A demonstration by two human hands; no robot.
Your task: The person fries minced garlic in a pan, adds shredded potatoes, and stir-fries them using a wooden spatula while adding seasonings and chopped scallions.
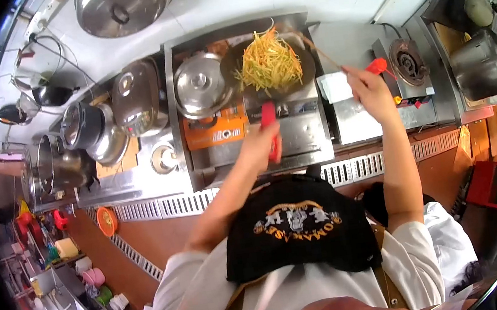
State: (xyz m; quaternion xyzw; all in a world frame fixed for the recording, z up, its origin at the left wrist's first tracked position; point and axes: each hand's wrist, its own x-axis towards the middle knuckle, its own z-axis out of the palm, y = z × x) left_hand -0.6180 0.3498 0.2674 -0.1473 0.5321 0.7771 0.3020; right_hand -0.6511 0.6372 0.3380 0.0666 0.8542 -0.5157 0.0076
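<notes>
My left hand (258,147) is closed round the red handle (268,115) of a dark wok (310,78) on the stove. A heap of shredded vegetables (269,64), pale green-yellow with orange strips, fills the wok and rises above its rim. To the right, my right hand (372,93) grips a long thin cooking utensil (322,50), which slants left to the wok. Its far end is hard to make out, so I cannot tell its kind. Just beyond that hand is a red object (377,66). A white cloth or paper (336,87) lies between the wok and my right hand.
Left of the wok stand a lidded steel pot (201,83) and an orange box (215,133). Farther left are a steel roaster (136,94) and several pots. A gas burner (407,62) and a large stockpot (480,68) stand right. Behind me, another person's white clothing (451,238) shows.
</notes>
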